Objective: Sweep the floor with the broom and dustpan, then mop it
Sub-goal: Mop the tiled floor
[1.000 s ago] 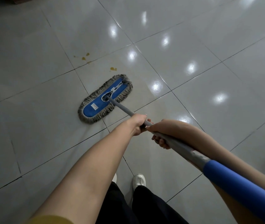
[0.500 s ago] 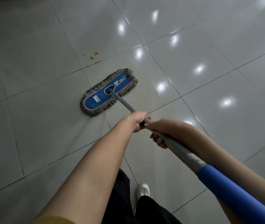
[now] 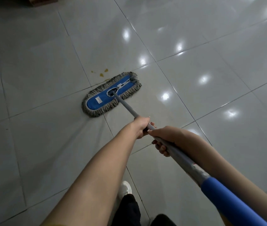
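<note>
Resting flat on glossy tiles (image 3: pixel 35 66) is a fringed oblong mop (image 3: pixel 109 96).

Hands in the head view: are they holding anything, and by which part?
Both hold the mop by its grey pole, left hand in front, right hand just behind.

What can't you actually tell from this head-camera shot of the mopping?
Head view:
- The label on the mop head: too small to read.
- Top of the mop handle: cut off by the bottom right edge.
- The floor under the mop head: hidden by it.
- A brown thing at the top edge: cropped, unidentifiable.
</note>
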`<state>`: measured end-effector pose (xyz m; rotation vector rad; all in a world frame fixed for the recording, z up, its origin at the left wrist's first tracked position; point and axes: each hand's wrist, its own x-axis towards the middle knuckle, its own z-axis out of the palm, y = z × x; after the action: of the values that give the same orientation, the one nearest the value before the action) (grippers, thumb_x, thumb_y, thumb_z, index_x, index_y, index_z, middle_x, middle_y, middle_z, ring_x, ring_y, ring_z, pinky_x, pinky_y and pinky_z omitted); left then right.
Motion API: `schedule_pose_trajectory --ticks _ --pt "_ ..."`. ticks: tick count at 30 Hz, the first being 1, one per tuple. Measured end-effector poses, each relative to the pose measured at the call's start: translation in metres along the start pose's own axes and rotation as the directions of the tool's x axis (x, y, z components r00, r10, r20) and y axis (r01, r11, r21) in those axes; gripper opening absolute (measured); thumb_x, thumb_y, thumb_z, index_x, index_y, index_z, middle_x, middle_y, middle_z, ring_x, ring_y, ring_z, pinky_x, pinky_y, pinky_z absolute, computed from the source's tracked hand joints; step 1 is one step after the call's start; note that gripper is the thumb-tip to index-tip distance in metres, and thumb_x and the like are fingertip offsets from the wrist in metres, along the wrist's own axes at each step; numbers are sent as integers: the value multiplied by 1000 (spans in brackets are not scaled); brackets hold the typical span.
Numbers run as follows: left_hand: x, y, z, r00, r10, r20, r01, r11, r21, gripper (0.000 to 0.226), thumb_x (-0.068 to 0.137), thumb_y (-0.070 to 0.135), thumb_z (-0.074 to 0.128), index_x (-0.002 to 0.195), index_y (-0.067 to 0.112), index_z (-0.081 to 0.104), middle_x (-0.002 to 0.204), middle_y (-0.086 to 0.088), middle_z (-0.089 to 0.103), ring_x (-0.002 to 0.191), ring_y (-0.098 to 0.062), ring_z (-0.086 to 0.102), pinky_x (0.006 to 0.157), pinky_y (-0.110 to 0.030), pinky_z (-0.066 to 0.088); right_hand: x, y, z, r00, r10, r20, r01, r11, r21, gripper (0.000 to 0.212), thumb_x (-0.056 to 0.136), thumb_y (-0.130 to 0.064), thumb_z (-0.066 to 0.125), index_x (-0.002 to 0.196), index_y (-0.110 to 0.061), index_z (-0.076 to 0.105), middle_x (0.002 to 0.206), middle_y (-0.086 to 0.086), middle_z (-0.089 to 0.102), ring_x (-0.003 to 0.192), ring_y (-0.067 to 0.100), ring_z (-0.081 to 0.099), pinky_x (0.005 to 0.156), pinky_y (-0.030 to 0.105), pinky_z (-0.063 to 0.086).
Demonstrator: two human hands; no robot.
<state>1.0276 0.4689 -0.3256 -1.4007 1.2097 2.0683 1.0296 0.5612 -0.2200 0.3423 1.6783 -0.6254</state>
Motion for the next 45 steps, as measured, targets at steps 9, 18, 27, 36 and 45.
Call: schedule_pose_trajectory --ticks 9,18,27,36,45 --pt "55 102 -36 1000 -1 -28 0 1000 -19 9 99 18 43 98 8 42 68 -3 51 54 -13 53 32 -15 44 45 -117 -6 999 5 40 -6 999 33 37 97 -38 44 74 -9 41 29 -1 41 20 9 36 33 9 34" --pt "107 250 -50 996 31 -80 -41 991 -129 21 98 17 46 79 8 45 71 -3 50 55 -9 50 31 -13 41 84 -274 -53 995 -59 86 65 995 -70 39 95 -40 46 72 -8 42 30 0 42 21 8 38 32 10 35" --pt "148 340 -86 993 11 -118 -30 987 -159 25 98 20 47 76 9 44 68 -1 50 54 -7 49 32 -12 40 107 -376 -57 987 -46 153 49 999 -19 37 94 -38 50 75 -6 46 33 2 45 23 11 41 34 13 39" --pt "178 404 -116 993 8 -121 -21 994 -112 24 97 20 48 76 9 45 70 -2 51 55 -9 51 31 -14 40 121 -449 -48 991 -40 130 45 998 -36 40 96 -37 44 71 -5 47 32 0 42 22 8 39 33 10 35" --pt "181 383 -111 994 -13 -108 9 999 -36 10 98 16 45 93 7 43 68 -3 51 53 -12 51 33 -15 43 112 -422 -40 994 -24 109 12 994 112 42 97 -38 44 68 -9 41 46 -1 39 21 5 34 31 7 28"
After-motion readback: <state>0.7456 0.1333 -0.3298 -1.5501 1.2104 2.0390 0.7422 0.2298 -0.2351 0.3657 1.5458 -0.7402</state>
